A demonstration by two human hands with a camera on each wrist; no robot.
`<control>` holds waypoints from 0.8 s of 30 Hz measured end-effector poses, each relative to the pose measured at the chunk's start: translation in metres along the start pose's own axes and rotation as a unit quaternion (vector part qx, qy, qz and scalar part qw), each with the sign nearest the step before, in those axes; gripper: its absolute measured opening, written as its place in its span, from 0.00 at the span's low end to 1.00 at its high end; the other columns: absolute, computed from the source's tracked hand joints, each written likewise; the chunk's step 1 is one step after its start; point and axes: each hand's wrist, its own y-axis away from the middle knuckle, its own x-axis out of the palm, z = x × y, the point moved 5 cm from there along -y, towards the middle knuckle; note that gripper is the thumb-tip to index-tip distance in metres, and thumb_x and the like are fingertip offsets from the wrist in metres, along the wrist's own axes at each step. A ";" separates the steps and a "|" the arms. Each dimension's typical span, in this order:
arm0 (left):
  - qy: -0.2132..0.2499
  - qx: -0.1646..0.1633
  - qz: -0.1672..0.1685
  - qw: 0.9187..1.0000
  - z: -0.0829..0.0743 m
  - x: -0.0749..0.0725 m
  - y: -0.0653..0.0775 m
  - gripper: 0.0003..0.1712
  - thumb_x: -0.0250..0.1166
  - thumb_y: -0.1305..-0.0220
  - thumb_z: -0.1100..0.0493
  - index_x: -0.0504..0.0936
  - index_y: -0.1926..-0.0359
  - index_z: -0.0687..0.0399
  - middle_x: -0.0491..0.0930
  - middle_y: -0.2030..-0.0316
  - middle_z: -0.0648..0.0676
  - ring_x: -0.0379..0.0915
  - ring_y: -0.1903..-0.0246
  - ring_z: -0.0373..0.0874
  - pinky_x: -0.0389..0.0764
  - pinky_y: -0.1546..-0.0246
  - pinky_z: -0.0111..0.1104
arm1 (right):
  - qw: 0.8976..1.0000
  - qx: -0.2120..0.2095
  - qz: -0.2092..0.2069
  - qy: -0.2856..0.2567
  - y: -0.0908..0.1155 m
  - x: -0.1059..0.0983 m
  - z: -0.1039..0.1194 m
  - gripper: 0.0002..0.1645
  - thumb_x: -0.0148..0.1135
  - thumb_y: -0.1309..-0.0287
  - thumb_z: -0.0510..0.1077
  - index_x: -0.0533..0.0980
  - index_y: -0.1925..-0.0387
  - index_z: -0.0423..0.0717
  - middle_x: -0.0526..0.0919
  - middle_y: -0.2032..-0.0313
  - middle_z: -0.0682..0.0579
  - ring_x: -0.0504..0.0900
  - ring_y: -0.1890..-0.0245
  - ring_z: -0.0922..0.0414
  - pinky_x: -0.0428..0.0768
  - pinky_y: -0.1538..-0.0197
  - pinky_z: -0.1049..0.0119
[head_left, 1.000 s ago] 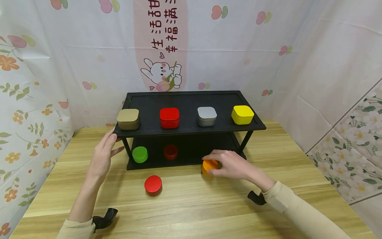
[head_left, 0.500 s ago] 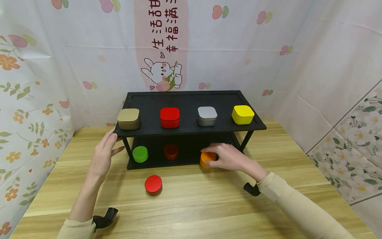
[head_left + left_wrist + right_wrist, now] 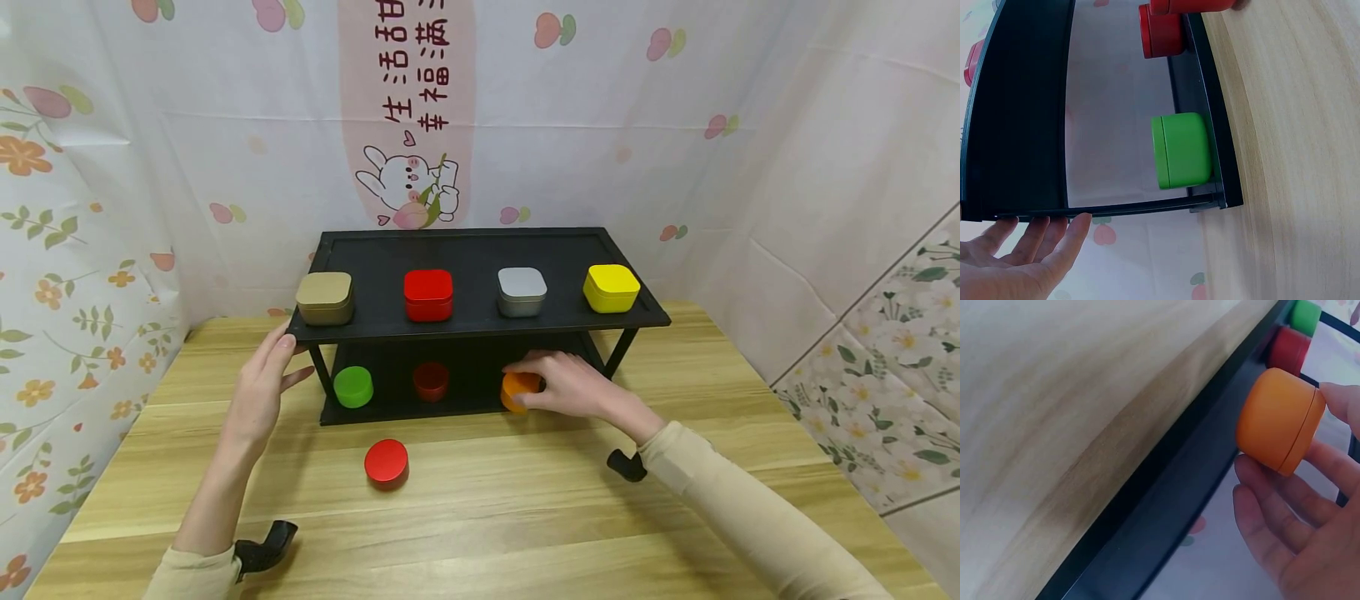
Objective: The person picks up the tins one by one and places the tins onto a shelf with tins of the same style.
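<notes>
Orange round lidded box (image 3: 517,390) is pinched between the thumb and fingers of my right hand (image 3: 573,383), at the front of the black rack's lower shelf (image 3: 480,367). In the right wrist view the orange box (image 3: 1279,419) is tilted over the shelf edge; whether its base touches cannot be told. My left hand (image 3: 258,387) touches the left end of the rack's upper shelf (image 3: 465,250); in the left wrist view its straight fingers (image 3: 1072,240) meet the side edge. Left of the orange box on the lower shelf are a dark red round box (image 3: 431,381) and a green one (image 3: 353,387).
On the wooden table (image 3: 465,517), a red round box (image 3: 386,462) lies before the rack. Along the upper shelf stand square boxes: khaki (image 3: 325,298), red (image 3: 428,295), silver (image 3: 521,292) and yellow (image 3: 611,288). A patterned curtain (image 3: 600,150) hangs behind.
My right hand has moved the orange box away from me and slightly left, from the table by the rack's front to the lower shelf's edge. The left hand has stayed put.
</notes>
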 end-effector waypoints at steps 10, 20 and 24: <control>-0.010 -0.008 0.001 1.000 0.000 0.000 0.000 0.32 0.44 0.17 0.43 0.66 0.24 0.57 0.70 0.41 0.33 0.68 0.42 0.30 0.83 0.48 0.16 | 1.000 0.020 0.007 0.001 -0.011 0.001 -0.005 0.24 0.68 0.36 0.53 0.82 0.40 0.54 0.85 0.52 0.52 0.79 0.62 0.59 0.81 0.59 0.68; 0.004 -0.007 -0.001 1.000 -0.001 0.000 0.000 0.31 0.45 0.17 0.42 0.68 0.25 0.54 0.70 0.38 0.39 0.69 0.42 0.31 0.84 0.48 0.17 | 0.999 0.042 0.025 0.013 -0.024 0.007 -0.014 0.27 0.66 0.34 0.57 0.81 0.37 0.55 0.84 0.48 0.51 0.79 0.59 0.57 0.82 0.58 0.64; 0.007 -0.007 -0.002 1.000 -0.001 0.000 0.000 0.30 0.45 0.17 0.42 0.69 0.26 0.52 0.70 0.37 0.41 0.69 0.42 0.31 0.84 0.48 0.17 | 0.998 0.046 0.034 0.009 -0.027 0.010 -0.016 0.28 0.65 0.34 0.58 0.80 0.36 0.55 0.84 0.47 0.50 0.79 0.59 0.57 0.82 0.58 0.64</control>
